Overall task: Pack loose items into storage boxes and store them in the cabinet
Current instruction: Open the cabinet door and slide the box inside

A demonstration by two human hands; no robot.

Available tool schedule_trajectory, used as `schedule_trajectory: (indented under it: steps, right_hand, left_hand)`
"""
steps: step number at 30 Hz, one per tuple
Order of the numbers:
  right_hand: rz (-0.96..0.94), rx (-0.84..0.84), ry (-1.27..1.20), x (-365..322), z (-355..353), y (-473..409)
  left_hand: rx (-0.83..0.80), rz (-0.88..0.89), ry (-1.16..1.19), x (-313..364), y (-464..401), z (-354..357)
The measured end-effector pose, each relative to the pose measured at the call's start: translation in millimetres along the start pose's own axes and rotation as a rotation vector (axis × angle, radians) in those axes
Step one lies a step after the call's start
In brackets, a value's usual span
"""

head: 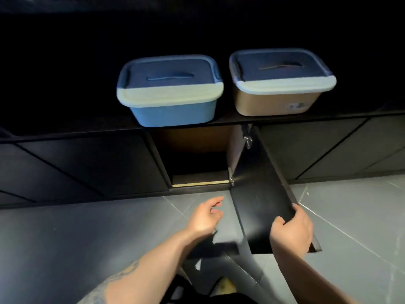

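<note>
Right hand (291,229) fingers curled, gripping; left hand (205,216) relaxed, free.

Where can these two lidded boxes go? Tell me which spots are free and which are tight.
Free: the open cabinet compartment below the blue box; what shows of it looks bare, its back too dark to tell. Bare floor lies left of the left hand. Tight: the right side, where the right hand grips the swung-out door. The tan box sits apart on the countertop.
</note>
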State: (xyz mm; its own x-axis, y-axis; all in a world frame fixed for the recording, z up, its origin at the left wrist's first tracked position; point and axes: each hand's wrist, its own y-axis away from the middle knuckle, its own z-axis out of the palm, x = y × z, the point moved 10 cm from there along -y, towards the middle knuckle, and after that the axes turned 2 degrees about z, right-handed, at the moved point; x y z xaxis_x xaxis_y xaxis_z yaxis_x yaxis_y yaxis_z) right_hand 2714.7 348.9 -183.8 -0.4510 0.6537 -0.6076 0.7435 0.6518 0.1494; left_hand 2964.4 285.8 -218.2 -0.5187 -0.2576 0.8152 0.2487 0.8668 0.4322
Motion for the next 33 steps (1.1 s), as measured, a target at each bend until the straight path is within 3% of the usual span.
schedule_trajectory:
  steps: [4, 8, 11, 17, 25, 33]
  right_hand:
    - [-0.118, -0.25, -0.01, -74.3, 68.4, 21.2]
    - [-0.277, -0.582, 0.026, -153.5, 151.5, 54.6]
    - [-0.305, -0.796, 0.083, -200.2, 208.8, 81.8]
    - [-0.244, -1.028, -0.015, -273.6, 283.2, 109.7]
    - [0.008, -1.101, -0.081, -332.2, 357.2, 87.0]
    - [-0.141, -0.954, -0.11, -321.9, 360.6, 82.1]
  left_hand:
    - [0.223, -0.035, 0.089, -25.7, 1.6, -100.8]
    - [0.345, -0.053, 0.125, -50.6, 0.6, -180.9]
    - [0.371, -0.062, 0.105, -70.0, -3.4, -221.1]
    - [0.363, -0.13, 0.104, -92.4, -17.1, -254.4]
    - [0.507, -0.193, 0.166, -112.5, -24.2, -263.3]
    - [0.689, -0.247, 0.197, -130.9, -15.8, -256.4]
